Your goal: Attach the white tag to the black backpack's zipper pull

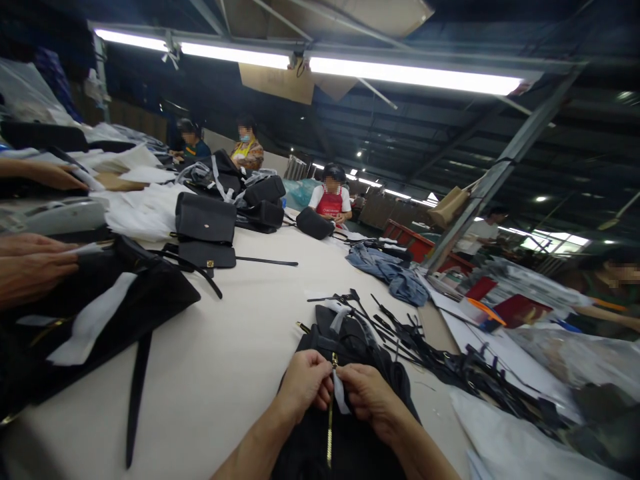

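Observation:
At the bottom centre, my left hand and my right hand pinch close together over a black fabric bag. Its gold zipper runs down the middle, and my left fingers grip the top of it. A narrow white strip hangs between my hands, touching my right fingers. My palms and fingers hide the zipper's top end. A tangle of black straps with metal clips lies just beyond my right hand.
A co-worker's hands rest on a large black bag at the left of the long cream table. Further along lie black bags, white sheets and blue denim. Seated people work beyond.

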A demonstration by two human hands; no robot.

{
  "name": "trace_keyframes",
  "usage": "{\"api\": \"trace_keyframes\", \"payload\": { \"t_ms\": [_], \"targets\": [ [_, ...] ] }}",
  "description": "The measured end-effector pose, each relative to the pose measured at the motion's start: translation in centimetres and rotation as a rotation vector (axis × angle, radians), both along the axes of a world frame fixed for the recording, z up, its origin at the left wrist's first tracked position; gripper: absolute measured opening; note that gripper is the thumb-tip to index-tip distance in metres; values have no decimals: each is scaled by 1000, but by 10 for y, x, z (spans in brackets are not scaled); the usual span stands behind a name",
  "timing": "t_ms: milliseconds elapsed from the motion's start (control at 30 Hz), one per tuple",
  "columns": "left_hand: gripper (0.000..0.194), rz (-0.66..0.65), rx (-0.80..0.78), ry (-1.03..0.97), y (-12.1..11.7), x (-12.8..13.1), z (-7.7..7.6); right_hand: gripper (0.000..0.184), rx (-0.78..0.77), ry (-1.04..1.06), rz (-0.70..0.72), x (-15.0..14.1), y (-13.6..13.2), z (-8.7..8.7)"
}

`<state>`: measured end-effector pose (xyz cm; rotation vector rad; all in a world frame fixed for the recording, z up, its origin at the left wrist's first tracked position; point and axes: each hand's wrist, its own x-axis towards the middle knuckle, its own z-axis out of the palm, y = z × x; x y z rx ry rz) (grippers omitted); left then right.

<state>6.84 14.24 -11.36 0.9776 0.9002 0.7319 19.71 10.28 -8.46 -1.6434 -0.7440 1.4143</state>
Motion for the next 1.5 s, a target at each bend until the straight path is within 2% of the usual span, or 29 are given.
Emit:
{"api": "trace_keyframes", "payload": {
  "t_ms": [100, 233, 433, 567, 767, 900, 1100, 1200, 1367, 1500],
  "targets": [
    [26, -27, 9, -4, 2, -1, -1, 38, 37, -87, 18, -1, -2, -3],
    [33, -88, -10, 2, 4, -3, -1, 43, 59, -104, 32, -2, -6, -4],
    [14, -104, 44, 49, 4, -1, -3, 34, 36, -56, 49, 0, -6, -3],
    [16, -101, 65, 72, 3, -1, -3, 41, 6, -28, 44, 2, -4, -4],
    [7, -63, 96, 110, -2, 0, -1, 31, 65, -28, 83, 1, -7, -3],
    [10, -96, 44, 106, -4, -1, -3, 26, 73, -78, 79, -2, -7, -3],
    [6, -64, 21, 74, -3, -1, -6, 27, 60, -164, 93, -9, -7, -2],
    [9, -53, 19, 68, -2, -1, -5, 28, 52, -220, 73, -11, -7, -5],
    [12, -67, 13, 71, -2, -1, -3, 22, 74, -351, -57, -10, -8, -11],
    [12, -69, 35, 73, -5, 0, -1, 27, 79, -301, -14, -11, -9, -9]
  ]
}}
